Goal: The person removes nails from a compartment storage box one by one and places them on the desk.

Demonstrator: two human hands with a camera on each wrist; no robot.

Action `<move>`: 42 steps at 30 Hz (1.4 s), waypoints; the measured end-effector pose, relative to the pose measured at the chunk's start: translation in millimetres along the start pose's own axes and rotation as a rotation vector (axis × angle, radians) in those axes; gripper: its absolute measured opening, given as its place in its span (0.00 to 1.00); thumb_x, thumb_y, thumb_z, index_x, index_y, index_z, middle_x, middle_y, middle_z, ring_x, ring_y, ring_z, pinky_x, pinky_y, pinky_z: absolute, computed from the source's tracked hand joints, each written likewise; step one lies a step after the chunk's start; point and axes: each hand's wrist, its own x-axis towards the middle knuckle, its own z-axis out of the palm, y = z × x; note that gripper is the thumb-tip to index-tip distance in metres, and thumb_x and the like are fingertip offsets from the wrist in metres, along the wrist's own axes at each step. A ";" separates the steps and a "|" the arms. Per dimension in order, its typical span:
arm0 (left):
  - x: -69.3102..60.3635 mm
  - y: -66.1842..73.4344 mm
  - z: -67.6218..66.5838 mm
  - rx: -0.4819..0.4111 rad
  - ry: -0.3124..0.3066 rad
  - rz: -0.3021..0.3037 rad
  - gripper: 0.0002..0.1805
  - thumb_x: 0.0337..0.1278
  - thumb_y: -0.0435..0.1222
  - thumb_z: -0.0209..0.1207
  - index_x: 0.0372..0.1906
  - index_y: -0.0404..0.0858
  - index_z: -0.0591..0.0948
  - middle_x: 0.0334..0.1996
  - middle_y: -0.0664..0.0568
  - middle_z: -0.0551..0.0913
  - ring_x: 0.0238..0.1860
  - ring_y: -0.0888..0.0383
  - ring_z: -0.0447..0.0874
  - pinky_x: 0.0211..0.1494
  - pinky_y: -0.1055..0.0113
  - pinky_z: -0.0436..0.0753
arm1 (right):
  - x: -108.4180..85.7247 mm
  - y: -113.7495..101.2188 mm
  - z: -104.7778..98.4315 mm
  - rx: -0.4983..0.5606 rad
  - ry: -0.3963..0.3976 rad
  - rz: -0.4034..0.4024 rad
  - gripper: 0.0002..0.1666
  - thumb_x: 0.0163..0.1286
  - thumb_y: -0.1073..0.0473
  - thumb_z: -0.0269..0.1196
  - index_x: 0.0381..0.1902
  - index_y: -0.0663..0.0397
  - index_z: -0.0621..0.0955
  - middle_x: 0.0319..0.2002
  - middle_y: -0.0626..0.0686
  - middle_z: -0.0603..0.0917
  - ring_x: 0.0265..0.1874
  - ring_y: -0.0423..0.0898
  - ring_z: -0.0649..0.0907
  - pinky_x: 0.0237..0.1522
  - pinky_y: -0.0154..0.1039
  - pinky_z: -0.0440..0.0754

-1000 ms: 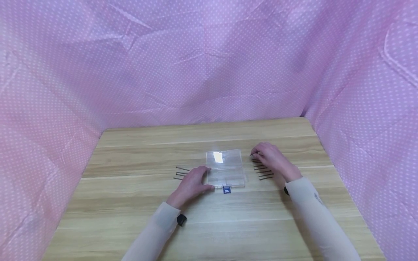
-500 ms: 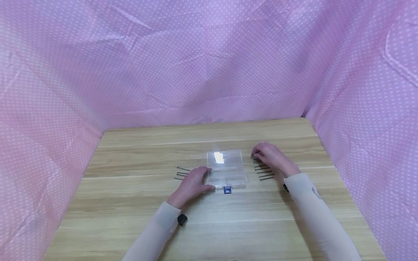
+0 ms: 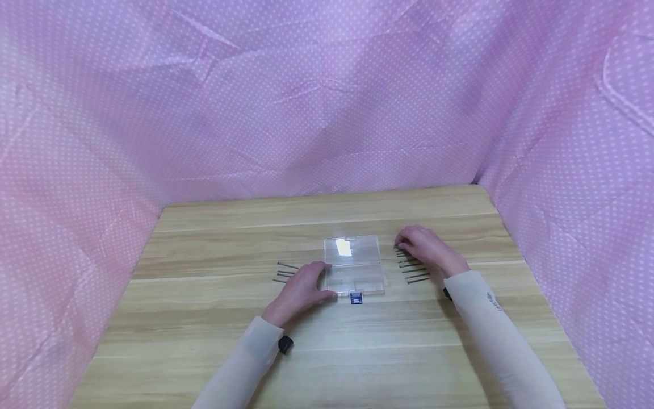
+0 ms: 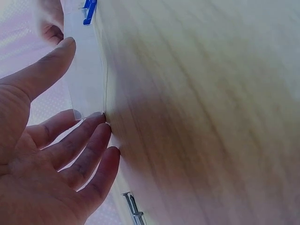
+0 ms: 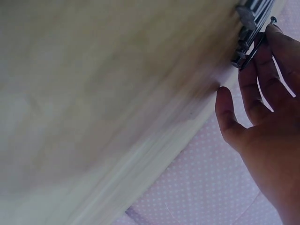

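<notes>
A clear plastic box (image 3: 355, 280) with a blue latch (image 3: 356, 298) lies on the table, its lid folded back. My left hand (image 3: 301, 288) holds the box's left end between thumb and fingers; the left wrist view shows the thumb on the box's wall (image 4: 86, 65). My right hand (image 3: 425, 249) is at the far end of a row of nails (image 3: 414, 270) right of the box. In the right wrist view its thumb and fingers pinch one nail (image 5: 273, 20) beside the others (image 5: 251, 21).
Several more nails (image 3: 286, 273) lie left of the box, partly hidden by my left hand. The wooden table (image 3: 214, 238) has pink dotted cloth (image 3: 317, 142) around its back and sides.
</notes>
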 end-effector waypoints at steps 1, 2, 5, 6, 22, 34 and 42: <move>-0.2 0.3 0.0 -0.001 -0.001 -0.003 0.40 0.50 0.47 0.78 0.66 0.34 0.77 0.58 0.43 0.83 0.57 0.46 0.80 0.64 0.50 0.79 | 0.2 0.3 0.3 -0.004 0.000 -0.001 0.05 0.73 0.66 0.65 0.43 0.57 0.87 0.42 0.54 0.87 0.48 0.56 0.84 0.57 0.57 0.80; -0.4 0.6 -0.1 0.000 -0.001 -0.001 0.40 0.50 0.47 0.78 0.66 0.34 0.77 0.58 0.43 0.82 0.58 0.45 0.80 0.64 0.50 0.79 | 0.2 0.5 0.6 -0.007 -0.001 -0.001 0.05 0.73 0.66 0.65 0.43 0.57 0.87 0.42 0.54 0.87 0.48 0.56 0.84 0.57 0.57 0.80; -1.1 1.6 -0.4 -0.007 0.000 -0.003 0.40 0.51 0.48 0.78 0.66 0.34 0.77 0.59 0.42 0.82 0.58 0.45 0.80 0.64 0.49 0.79 | 0.5 0.8 1.0 -0.014 -0.001 -0.002 0.05 0.72 0.66 0.65 0.43 0.57 0.87 0.42 0.54 0.87 0.48 0.57 0.84 0.57 0.58 0.80; -1.2 1.9 -0.5 -0.010 0.002 -0.002 0.40 0.51 0.48 0.78 0.66 0.34 0.77 0.59 0.42 0.82 0.59 0.45 0.80 0.64 0.49 0.79 | 0.5 0.8 1.0 -0.015 -0.001 -0.002 0.05 0.72 0.66 0.65 0.43 0.57 0.87 0.42 0.54 0.87 0.48 0.57 0.84 0.57 0.58 0.80; 1.3 -1.0 0.3 -0.012 -0.004 -0.018 0.47 0.51 0.48 0.78 0.74 0.37 0.71 0.68 0.42 0.77 0.69 0.43 0.73 0.73 0.48 0.71 | -3.1 2.3 -5.0 0.039 0.034 0.046 0.11 0.75 0.60 0.65 0.49 0.61 0.87 0.47 0.59 0.88 0.52 0.60 0.84 0.61 0.60 0.78; -0.4 -5.7 -0.8 -0.031 0.007 0.009 0.45 0.52 0.50 0.77 0.72 0.38 0.73 0.66 0.42 0.78 0.67 0.44 0.75 0.71 0.48 0.74 | -19.9 -4.3 -12.6 0.002 0.141 0.119 0.18 0.78 0.54 0.61 0.57 0.60 0.83 0.57 0.62 0.83 0.61 0.64 0.77 0.67 0.68 0.68; -5.9 -8.4 -6.7 -0.043 0.025 -0.001 0.46 0.54 0.54 0.75 0.74 0.39 0.72 0.68 0.42 0.76 0.70 0.44 0.73 0.73 0.47 0.71 | -31.9 -11.7 -15.4 -0.005 0.210 0.105 0.19 0.79 0.53 0.61 0.57 0.60 0.83 0.58 0.63 0.82 0.61 0.64 0.77 0.65 0.69 0.69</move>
